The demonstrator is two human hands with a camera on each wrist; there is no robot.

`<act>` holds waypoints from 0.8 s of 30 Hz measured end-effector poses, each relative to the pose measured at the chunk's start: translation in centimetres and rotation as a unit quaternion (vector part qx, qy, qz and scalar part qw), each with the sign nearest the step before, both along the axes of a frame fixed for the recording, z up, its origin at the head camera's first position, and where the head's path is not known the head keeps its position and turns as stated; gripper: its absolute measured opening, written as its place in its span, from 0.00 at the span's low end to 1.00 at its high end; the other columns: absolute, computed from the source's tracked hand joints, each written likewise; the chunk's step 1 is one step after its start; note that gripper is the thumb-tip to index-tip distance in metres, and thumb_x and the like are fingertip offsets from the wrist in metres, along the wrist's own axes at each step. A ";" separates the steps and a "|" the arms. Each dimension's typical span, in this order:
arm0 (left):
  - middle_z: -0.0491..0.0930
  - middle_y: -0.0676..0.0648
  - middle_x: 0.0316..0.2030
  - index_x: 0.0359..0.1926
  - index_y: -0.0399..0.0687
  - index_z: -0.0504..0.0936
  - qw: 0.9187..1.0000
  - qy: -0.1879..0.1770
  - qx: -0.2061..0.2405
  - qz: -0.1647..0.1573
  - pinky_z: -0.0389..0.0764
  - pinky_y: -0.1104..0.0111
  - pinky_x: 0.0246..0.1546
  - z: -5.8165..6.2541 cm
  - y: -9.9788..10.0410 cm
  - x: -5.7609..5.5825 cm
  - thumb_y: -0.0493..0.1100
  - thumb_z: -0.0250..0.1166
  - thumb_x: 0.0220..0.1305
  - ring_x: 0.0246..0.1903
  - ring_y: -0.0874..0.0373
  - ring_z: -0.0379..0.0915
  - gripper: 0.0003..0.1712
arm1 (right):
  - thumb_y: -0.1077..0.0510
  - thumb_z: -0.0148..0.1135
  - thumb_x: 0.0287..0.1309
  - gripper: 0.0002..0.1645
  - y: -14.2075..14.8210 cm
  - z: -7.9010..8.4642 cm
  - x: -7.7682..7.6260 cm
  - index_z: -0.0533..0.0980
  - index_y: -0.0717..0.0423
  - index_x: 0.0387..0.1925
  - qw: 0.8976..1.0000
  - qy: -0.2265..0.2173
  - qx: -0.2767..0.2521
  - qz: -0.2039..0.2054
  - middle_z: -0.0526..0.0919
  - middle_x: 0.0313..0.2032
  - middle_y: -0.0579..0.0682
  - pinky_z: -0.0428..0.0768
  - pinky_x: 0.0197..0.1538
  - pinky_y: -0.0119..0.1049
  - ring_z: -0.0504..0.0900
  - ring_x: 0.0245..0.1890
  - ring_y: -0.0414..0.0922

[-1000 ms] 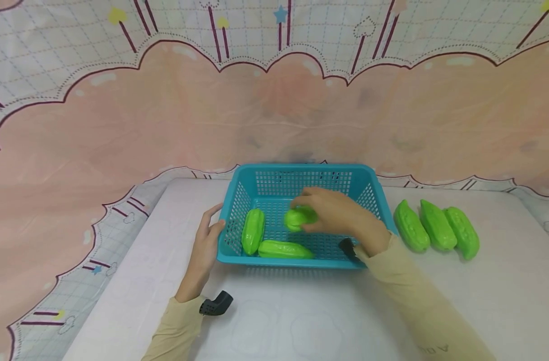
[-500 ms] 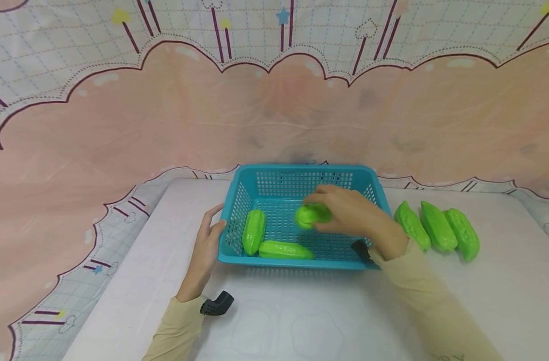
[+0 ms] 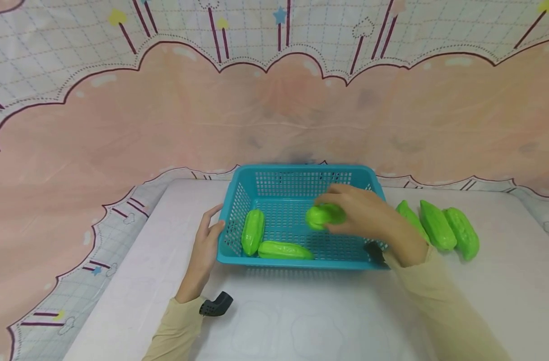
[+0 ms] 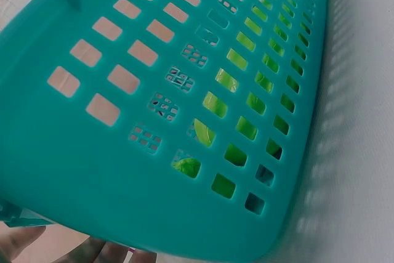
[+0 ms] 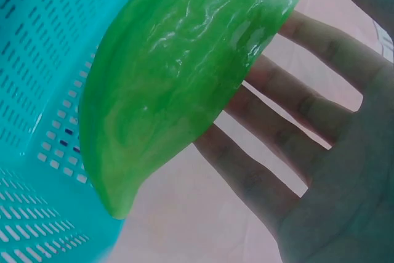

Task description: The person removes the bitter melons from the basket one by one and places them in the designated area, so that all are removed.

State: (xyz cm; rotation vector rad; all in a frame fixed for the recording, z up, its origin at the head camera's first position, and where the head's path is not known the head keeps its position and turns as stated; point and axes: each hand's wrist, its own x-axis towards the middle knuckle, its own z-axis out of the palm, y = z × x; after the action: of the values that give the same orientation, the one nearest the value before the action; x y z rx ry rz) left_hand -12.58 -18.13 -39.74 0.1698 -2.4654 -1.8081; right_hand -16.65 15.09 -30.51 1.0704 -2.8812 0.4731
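Observation:
My right hand (image 3: 358, 210) holds a bright green bitter melon (image 3: 321, 216) over the right half of the blue basket (image 3: 301, 264). The right wrist view shows this bitter melon (image 5: 166, 84) large, glossy and tapering to a tip, with the fingers stretched along one side and the thumb at its upper end. Two more bitter melons lie inside the basket: one upright at the left wall (image 3: 254, 231), one lengthwise at the front wall (image 3: 285, 249). My left hand (image 3: 206, 245) rests against the basket's left side, thumb and fingertips at the rim; the left wrist view shows fingers (image 4: 86, 252) past the edge.
Three further bitter melons (image 3: 437, 225) lie side by side on the white table (image 3: 274, 316), right of the basket; my right forearm partly covers the nearest. A patterned cloth (image 3: 274, 110) hangs behind. Black wrist devices (image 3: 217, 304) sit at both cuffs.
My right hand has moved rightward within the basket, carrying the bitter melon along. My left hand, the basket and the other bitter melons have stayed in place.

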 end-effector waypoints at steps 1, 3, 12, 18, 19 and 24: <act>0.74 0.35 0.63 0.76 0.57 0.57 1.000 0.001 -0.001 0.001 0.73 0.51 0.56 0.0 0.0 0.0 0.49 0.41 0.79 0.59 0.42 0.74 0.27 | 0.51 0.73 0.50 0.25 0.1 0.0 0.1 0.81 0.43 0.53 1.000 0.000 0.001 -0.002 0.79 0.44 0.43 0.75 0.40 0.40 0.74 0.40 0.42; 0.74 0.35 0.63 0.76 0.58 0.57 1.000 -0.001 0.000 0.002 0.73 0.51 0.56 -0.1 -0.1 0.0 0.49 0.41 0.79 0.59 0.42 0.74 0.27 | 0.51 0.72 0.50 0.25 0.4 0.1 0.2 0.81 0.43 0.53 1.000 0.003 0.001 -0.005 0.79 0.44 0.42 0.75 0.39 0.40 0.74 0.39 0.42; 0.73 0.35 0.63 0.75 0.58 0.57 1.000 0.003 0.007 0.001 0.70 0.47 0.58 -0.3 -0.1 0.0 0.48 0.41 0.79 0.60 0.41 0.72 0.27 | 0.52 0.73 0.50 0.26 1.8 -0.2 0.8 0.81 0.44 0.54 1.000 0.001 0.001 -0.020 0.79 0.45 0.44 0.75 0.39 0.40 0.74 0.41 0.43; 0.74 0.36 0.62 0.75 0.60 0.58 1.000 0.003 0.012 0.000 0.70 0.49 0.58 -0.3 -0.2 0.0 0.48 0.41 0.78 0.59 0.42 0.72 0.27 | 0.51 0.73 0.51 0.26 2.5 -0.1 1.3 0.81 0.44 0.54 1.000 0.007 -0.009 -0.023 0.78 0.44 0.44 0.73 0.34 0.37 0.73 0.38 0.42; 0.73 0.36 0.63 0.75 0.60 0.58 1.000 0.003 0.012 0.000 0.69 0.49 0.59 -0.3 -0.2 0.0 0.48 0.41 0.78 0.59 0.42 0.72 0.27 | 0.51 0.73 0.51 0.25 2.6 -0.1 1.3 0.81 0.44 0.54 1.000 0.008 -0.010 -0.023 0.78 0.43 0.44 0.72 0.34 0.37 0.72 0.38 0.42; 0.73 0.35 0.63 0.75 0.59 0.58 1.000 0.007 0.009 0.000 0.69 0.48 0.59 -0.3 -0.1 -0.1 0.48 0.41 0.78 0.60 0.42 0.72 0.27 | 0.52 0.73 0.51 0.25 3.3 0.0 1.6 0.81 0.44 0.54 0.999 0.014 -0.012 -0.028 0.79 0.45 0.44 0.75 0.36 0.39 0.75 0.39 0.43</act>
State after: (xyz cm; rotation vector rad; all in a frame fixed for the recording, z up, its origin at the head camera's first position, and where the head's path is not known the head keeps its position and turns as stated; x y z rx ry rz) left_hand -12.66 -18.27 -40.01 0.1591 -2.4410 -1.8255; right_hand -15.04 18.35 -30.49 0.9828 -2.8647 0.4859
